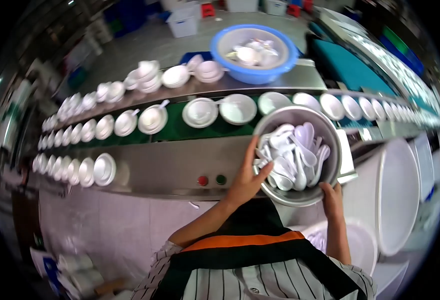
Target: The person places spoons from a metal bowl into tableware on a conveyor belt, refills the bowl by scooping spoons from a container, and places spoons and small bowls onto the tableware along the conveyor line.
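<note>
Honestly, looks only partway done to me: some white bowls [142,124] on the green belt [175,127], left of and beyond my left fingers [251,150], have handles [164,103] poking out, but plenty of spoons [300,156] are left in the metal bowl [300,201]. Those fingers grip its left rim, my right fingers [328,189] clamp its near-right rim, so the spoons lie between them.
</note>
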A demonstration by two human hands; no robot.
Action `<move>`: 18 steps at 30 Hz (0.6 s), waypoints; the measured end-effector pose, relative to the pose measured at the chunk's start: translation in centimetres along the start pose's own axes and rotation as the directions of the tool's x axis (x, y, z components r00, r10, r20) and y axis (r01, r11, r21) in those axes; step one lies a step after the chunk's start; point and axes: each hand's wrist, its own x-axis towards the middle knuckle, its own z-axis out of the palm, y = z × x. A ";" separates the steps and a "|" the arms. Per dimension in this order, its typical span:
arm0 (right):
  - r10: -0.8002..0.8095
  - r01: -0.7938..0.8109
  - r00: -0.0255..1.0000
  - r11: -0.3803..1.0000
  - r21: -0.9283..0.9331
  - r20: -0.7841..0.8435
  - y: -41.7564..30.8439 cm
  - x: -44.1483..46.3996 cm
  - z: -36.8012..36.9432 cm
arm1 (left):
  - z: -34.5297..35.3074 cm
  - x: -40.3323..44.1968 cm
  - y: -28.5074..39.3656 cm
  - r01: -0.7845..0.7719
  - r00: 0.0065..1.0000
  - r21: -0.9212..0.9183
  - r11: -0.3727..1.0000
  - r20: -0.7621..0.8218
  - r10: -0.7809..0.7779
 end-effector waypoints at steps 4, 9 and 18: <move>0.060 -0.004 0.972 0.971 0.238 -0.229 5.3 -7.0 -1.0 | 1.5 -1.9 4.1 -0.205 0.967 0.156 0.966 0.187 0.175; 0.189 0.124 0.851 0.834 0.537 -0.490 9.1 -15.1 -3.8 | 7.6 -4.7 5.1 -0.195 0.876 0.021 0.981 0.452 0.165; 0.441 0.239 0.567 0.721 0.651 -0.696 24.4 -27.2 -8.0 | 5.8 -4.6 3.2 -0.034 0.809 0.252 0.967 0.575 -0.122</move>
